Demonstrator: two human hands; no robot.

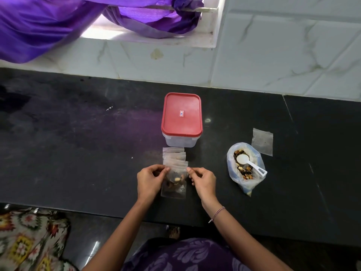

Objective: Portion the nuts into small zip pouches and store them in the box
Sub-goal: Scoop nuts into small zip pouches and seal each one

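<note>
Both hands pinch the filled pouch (173, 182) by its top corners, left hand (149, 180) and right hand (203, 182), near the tabletop's front edge; the lidded box (181, 118) sits straight beyond, toward the wall.
</note>
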